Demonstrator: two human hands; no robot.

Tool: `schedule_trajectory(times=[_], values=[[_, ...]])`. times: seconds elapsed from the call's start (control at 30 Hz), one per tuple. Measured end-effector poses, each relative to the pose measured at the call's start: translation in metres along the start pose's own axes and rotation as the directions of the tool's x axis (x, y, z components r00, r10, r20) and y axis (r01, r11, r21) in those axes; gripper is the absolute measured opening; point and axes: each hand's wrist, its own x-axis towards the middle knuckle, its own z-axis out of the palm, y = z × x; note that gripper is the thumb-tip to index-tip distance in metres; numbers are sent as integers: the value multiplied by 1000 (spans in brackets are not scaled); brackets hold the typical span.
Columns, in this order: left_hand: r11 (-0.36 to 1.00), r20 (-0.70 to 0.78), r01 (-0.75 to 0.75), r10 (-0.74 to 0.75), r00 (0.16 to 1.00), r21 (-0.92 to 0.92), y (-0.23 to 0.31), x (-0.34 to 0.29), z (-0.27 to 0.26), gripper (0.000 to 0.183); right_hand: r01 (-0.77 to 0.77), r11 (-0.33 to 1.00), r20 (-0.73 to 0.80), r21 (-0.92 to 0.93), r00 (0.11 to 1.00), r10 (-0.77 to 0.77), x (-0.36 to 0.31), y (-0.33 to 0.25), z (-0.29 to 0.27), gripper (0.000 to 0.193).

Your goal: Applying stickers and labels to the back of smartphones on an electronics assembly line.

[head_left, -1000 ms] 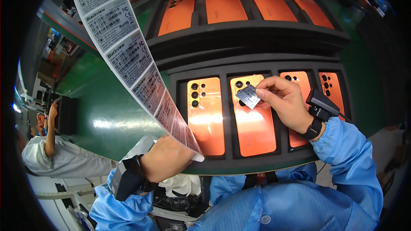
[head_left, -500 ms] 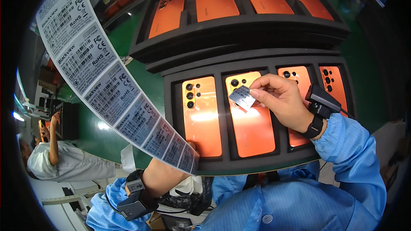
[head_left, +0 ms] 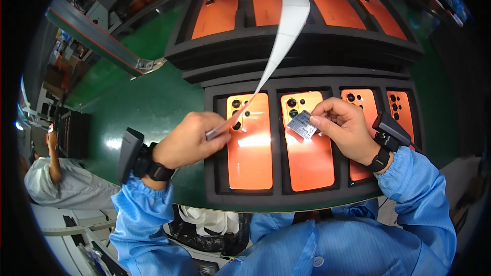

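My left hand (head_left: 192, 140) is closed on the end of a long strip of labels (head_left: 287, 28), above the left edge of the near black foam tray (head_left: 276, 174). The strip is seen from its pale side and arches up past the top of the view. Between the thumb and fingers of my right hand (head_left: 348, 130) is a single silvery printed label (head_left: 303, 124), tilted over the camera end of an orange phone (head_left: 309, 161). Left of that phone lies another orange phone (head_left: 249, 158). My right hand partly covers a third phone (head_left: 360, 171) in its slot.
A stack of black foam trays (head_left: 307, 51) with several orange phones stands farther back on the green table (head_left: 138, 112). At the left is a metal rail (head_left: 97, 36). Under the table's front edge hangs a black bag (head_left: 204, 240) with white paper. Another person (head_left: 66, 181) works at the far left.
My left hand has risen from the tray's near edge and moved up and left. The strip has swung right, turning its printed side away. My right hand still holds the label, slightly farther right.
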Motion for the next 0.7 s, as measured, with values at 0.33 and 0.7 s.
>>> schedule_trajectory(times=[0.33,0.7], values=[[923,170,-247,204,964,294,25,-52,24,35,-18,1000,-32,1,999,18,2,2,0,11],[914,128,-170,131,983,369,27,-58,39,16,-3,1000,-46,-29,999,2,1,3,2,11]])
